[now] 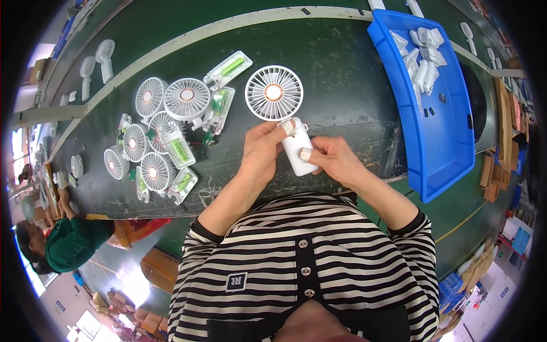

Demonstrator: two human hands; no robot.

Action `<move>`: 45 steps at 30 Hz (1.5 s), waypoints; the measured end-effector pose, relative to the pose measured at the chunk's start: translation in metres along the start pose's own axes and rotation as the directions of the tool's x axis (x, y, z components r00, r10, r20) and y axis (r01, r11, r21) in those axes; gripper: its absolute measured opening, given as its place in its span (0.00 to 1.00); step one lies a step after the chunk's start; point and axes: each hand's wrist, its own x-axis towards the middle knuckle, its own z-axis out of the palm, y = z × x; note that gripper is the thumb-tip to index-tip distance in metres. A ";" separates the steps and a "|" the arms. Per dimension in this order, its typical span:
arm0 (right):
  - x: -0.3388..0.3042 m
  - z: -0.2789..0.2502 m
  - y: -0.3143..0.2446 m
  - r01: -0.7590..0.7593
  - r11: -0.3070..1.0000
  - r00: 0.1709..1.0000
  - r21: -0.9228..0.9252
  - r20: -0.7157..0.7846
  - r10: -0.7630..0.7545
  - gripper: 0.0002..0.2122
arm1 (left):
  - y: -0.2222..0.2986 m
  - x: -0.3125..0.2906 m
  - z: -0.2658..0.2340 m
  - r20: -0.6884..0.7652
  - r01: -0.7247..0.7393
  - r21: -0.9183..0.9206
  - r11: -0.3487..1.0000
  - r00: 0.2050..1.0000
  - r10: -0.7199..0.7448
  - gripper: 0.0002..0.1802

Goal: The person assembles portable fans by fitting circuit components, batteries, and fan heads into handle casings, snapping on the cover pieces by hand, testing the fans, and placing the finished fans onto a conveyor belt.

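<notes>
Between my two hands is a small white handheld fan (300,155), its round caged head pointing away from me and its handle toward me. My left hand (262,149) pinches the neck, where the head joins the handle, with thumb and fingers closed. Along the handle's right side, my right hand (337,161) grips the lower part, thumb on top. Pale wraps cover parts of both thumbs. To the left lie several opened white fans (187,98), with green cells and green circuit boards showing in their handles.
A blue plastic bin (419,165) stands at the right, with white plastic parts (424,57) and small black pieces inside. More white fans (105,60) lie beyond a pale strip at the far left. A person in a green top (77,242) works at the left end.
</notes>
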 end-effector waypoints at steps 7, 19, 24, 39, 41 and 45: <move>0.001 0.011 -0.016 0.166 0.985 0.982 -0.047 -0.086 -0.170 0.13 | 0.002 0.000 0.003 0.093 -0.060 -0.082 0.995 0.993 0.067 0.13; 0.006 0.017 -0.019 0.208 0.975 0.958 -0.074 -0.187 -0.219 0.15 | 0.001 -0.003 0.007 0.175 -0.154 -0.074 0.985 0.971 0.165 0.17; 0.007 0.017 -0.015 0.205 0.975 0.950 -0.090 -0.220 -0.221 0.16 | -0.005 -0.002 0.007 0.186 -0.191 -0.100 0.976 0.960 0.207 0.17; 0.024 0.008 -0.015 0.193 0.980 0.961 0.045 -0.211 -0.179 0.12 | 0.000 0.007 0.011 0.119 -0.209 -0.059 0.976 0.970 0.214 0.17; 0.037 0.002 -0.028 0.239 0.971 0.940 0.026 -0.259 -0.224 0.13 | 0.005 0.007 0.002 0.119 -0.155 -0.057 0.986 0.980 0.161 0.23; 0.113 -0.051 -0.068 0.304 0.872 0.774 -0.383 -0.434 -0.461 0.12 | 0.001 -0.003 -0.014 0.172 -0.185 0.204 0.961 0.974 0.151 0.24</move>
